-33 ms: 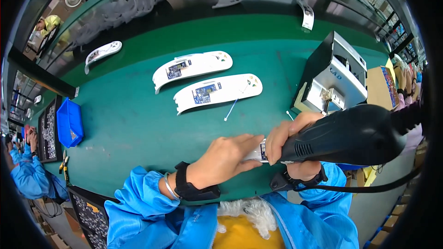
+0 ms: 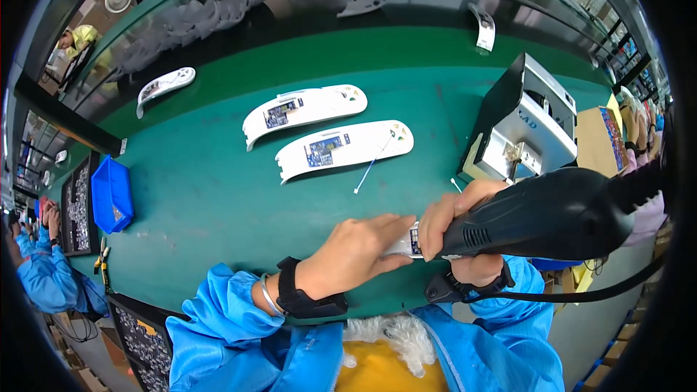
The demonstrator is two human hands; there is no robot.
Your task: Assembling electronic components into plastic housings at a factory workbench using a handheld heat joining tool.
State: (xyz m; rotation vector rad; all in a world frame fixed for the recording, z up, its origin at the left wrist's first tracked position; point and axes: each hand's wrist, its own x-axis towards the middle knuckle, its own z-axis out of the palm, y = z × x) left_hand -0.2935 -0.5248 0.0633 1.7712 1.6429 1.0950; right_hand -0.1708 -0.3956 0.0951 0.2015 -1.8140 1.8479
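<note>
My left hand (image 2: pixel 353 255) is closed around a white plastic housing (image 2: pixel 401 245) near the front of the bench. Part of a small circuit board (image 2: pixel 414 238) shows at its right end; the rest of the housing is under my fingers. My right hand (image 2: pixel 440 219) grips the front of a black electric screwdriver (image 2: pixel 541 214), which hides much of that hand. The tool's tip is out of sight, close to the board. Beyond my hands, two curved white housings (image 2: pixel 377 144) with blue circuit boards lie on the green bench mat (image 2: pixel 218 196).
A silver and black screw feeder (image 2: pixel 537 127) stands at the right. A blue bin (image 2: pixel 111 196), a black tray (image 2: pixel 76 207) and cutters (image 2: pixel 104 261) are at the left. A cable tie (image 2: pixel 367 174) touches the nearer housing. More white parts lie on the far conveyor (image 2: pixel 327 47).
The whole view has shifted very slightly. Both hands keep their hold, and the screwdriver has barely moved.
</note>
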